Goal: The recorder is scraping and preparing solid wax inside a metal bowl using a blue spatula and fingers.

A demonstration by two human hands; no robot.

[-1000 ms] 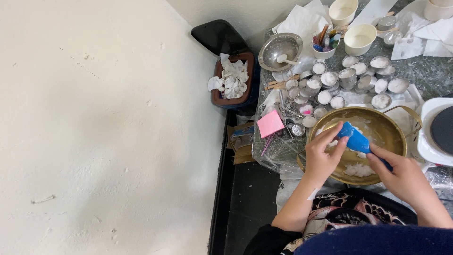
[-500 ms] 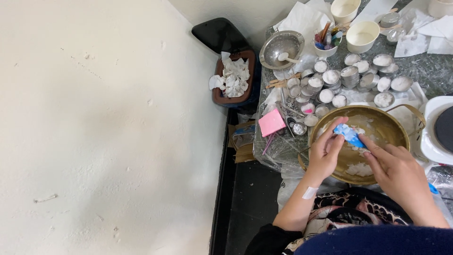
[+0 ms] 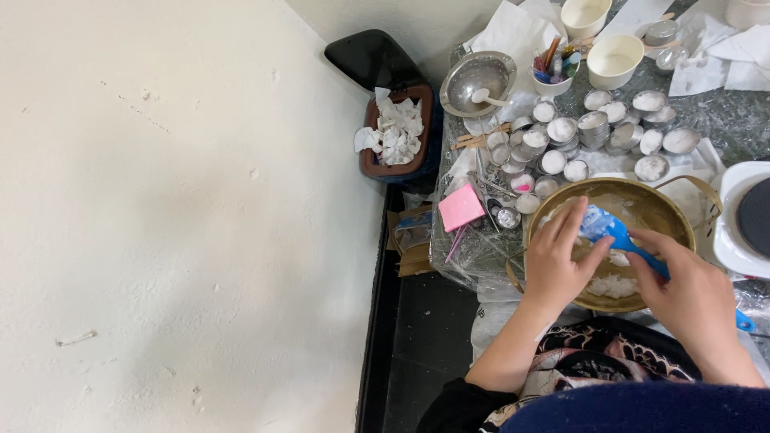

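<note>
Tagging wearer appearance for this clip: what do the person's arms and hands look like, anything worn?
Both hands are bare: no gloves, rings or watch visible on the left hand or right hand. The left forearm is bare up to a dark sleeve pushed near the elbow. The right arm ends in a dark navy sleeve.

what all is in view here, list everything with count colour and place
pan: one, brass, table front, white flakes inside
spatula: one, blue, over pan
small tins: many, silver, behind pan
steel bowl: one, silver, table's far left
cups: two, cream, table back
pink pad: one, table's left edge
bin: one, brown, floor, full of white tissues
hotplate: one, white, right edge
left hand: on pan rim, touching spatula
right hand: holding spatula handle
</note>
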